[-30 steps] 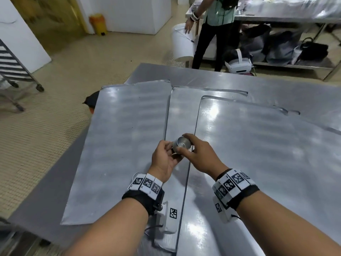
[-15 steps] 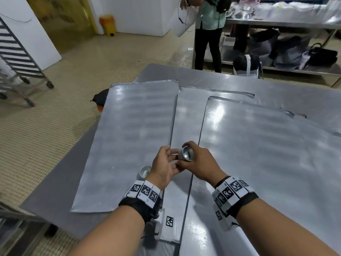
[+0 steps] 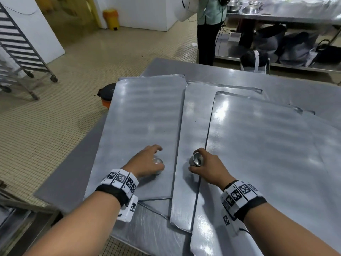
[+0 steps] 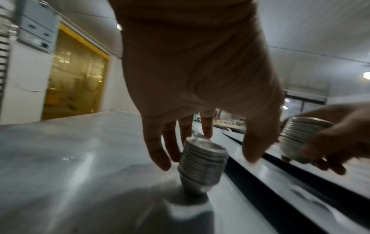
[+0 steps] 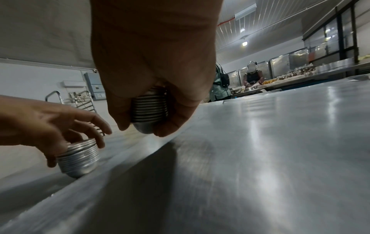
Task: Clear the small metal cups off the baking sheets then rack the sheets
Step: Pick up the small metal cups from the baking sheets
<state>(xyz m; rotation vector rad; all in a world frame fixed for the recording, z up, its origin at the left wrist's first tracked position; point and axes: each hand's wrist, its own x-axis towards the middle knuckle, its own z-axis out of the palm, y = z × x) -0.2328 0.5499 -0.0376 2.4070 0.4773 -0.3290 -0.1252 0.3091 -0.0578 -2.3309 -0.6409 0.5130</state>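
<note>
1. Left hand [image 3: 145,161]: fingers spread and loosely curved over the left stack [image 4: 202,163] of nested cups; the index tip touches the rim and the grip is not yet closed. This stack stands on the left sheet [image 3: 144,115], near that sheet's near-right corner.
2. Risk: the left stack looks tilted in the left wrist view. A one-sided push from the fingers could tip it and scatter cups across the sheet or off the surface [image 3: 276,85].
3. Right hand [image 3: 208,167]: thumb and fingers clamp the right stack [image 3: 197,159], held just clear of the middle sheet [image 3: 193,115].
4. Risk: the nested cups are held only from the sides, so a slack grip could let the lower cups slide out and fall.
5. Risk: the sheets overlap and the left one overhangs the surface's left edge. Lifting one sheet may drag or tilt another.
6. Count: two stacks. Each shows roughly ten rims; exact cup numbers cannot be told. Three sheets show plainly; a further edge peeks out at the far right. One rack [image 3: 16,52] stands on the floor, well apart to the left.
</note>
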